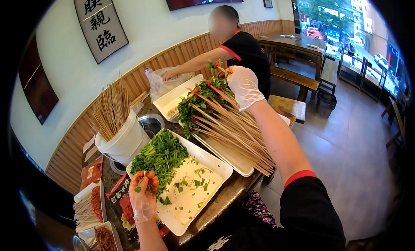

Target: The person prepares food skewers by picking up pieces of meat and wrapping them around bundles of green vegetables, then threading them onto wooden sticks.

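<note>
My right hand [245,85], in a clear plastic glove, grips a bamboo skewer [220,68] whose tip carries red meat and green herb leaves. It is raised over a pile of similar skewers [233,124], their leafy ends pointing away to the left, lying on a white tray [223,153]. My left hand [142,195], also gloved, has curled fingers stained orange-red; whether anything is inside them is unclear. It is at the left edge of a white tray [210,199] bearing chopped cilantro [159,157] and loose leaves.
A white bucket [124,144] holds many bare bamboo skewers [112,111]. Trays of red meat skewers [97,202] and printed packets [92,173] lie at left. Across the table [214,215], a co-worker [248,53] reaches toward a plastic bag [159,84] beside another white tray [171,101].
</note>
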Demonstrator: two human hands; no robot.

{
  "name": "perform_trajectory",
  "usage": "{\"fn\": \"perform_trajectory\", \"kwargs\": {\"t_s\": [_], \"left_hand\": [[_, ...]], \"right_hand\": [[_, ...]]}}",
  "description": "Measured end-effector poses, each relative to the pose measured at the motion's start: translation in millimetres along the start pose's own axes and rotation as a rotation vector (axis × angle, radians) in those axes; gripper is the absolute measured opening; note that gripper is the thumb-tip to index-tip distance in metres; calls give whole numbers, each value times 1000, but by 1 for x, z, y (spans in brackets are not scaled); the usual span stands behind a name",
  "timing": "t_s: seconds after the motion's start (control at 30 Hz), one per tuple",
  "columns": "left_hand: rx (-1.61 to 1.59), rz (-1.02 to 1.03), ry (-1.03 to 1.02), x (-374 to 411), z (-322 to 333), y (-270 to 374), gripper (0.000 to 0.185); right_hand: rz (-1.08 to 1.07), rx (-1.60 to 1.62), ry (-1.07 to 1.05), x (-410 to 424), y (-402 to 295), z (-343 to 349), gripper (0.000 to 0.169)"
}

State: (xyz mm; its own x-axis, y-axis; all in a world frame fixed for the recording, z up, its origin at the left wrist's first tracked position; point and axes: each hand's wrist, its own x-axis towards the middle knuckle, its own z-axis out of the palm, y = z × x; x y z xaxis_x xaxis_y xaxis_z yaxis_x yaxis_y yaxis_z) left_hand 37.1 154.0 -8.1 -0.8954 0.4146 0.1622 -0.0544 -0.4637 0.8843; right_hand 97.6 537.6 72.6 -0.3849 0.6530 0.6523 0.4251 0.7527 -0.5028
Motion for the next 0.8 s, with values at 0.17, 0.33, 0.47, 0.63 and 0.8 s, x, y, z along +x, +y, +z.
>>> {"fn": "perform_trajectory", "kwargs": {"t_s": [0.17,0.33,0.47,0.63,0.8], "left_hand": [[44,-7,5,-2,7,-1,23],[60,-12,-7,-4,10,-1,21],[32,-17,-7,-4,10,-3,20],[72,0,-12,-4,10,-3,21],[88,-3,-45,-4,8,-1,23]], "right_hand": [[-11,-46,-133,4,9,10,14],[-38,-99,-247,-1,17,31,16],[-2,14,-210,-6,27,36,17],[-65,5,-192,-7,30,38,19],[-48,4,-249,-9,34,41,21]]}}
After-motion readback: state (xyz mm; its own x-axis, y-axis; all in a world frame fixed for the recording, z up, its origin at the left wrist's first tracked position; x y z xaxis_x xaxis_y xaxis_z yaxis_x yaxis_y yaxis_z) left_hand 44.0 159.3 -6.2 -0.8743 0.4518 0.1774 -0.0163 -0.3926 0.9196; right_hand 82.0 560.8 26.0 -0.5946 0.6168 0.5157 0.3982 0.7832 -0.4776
